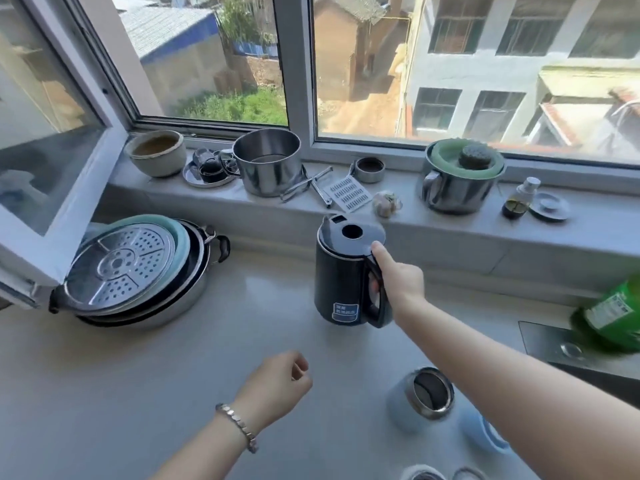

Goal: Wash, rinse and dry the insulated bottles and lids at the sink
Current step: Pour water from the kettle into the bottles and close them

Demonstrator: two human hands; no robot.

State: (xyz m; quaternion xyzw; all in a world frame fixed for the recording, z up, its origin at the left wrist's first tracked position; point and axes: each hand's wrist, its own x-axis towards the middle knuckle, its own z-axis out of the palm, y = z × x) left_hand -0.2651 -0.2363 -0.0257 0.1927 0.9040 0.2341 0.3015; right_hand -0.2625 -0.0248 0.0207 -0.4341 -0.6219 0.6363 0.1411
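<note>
My right hand point(398, 282) is stretched far out over the worktop point(173, 358). It holds the handle of the dark jug point(343, 275), with my fingers tucked round the handle and my thumb up on the edge of the lid. The jug stands near the back of the worktop, just under the window ledge point(450, 216).

My left hand point(277, 386) hangs over the middle of the worktop. Its fingers are curled in like a soft fist and it holds nothing. There is a bracelet point(239, 426) on that wrist.

The light blue bottle point(415, 400) stands near the front edge of the worktop, under my right arm. Its top is open and I can see its shiny metal rim. A blue lid point(485, 434) lies just beside it, but it is blurry.

At the left edge of the worktop there is a pile of pans point(138, 278) with a holey metal plate on top. At the right edge I see a corner of the steel sink point(554, 344) and a green bottle point(609, 317) - it is blurry too.

On the ledge stand a big steel pot point(270, 164), a bowl point(156, 152), a flat grater point(349, 194), some garlic point(386, 202) and a second pot point(460, 178) with a green cover. Outside the window point(467, 64) it is sunny - I see houses and grass
</note>
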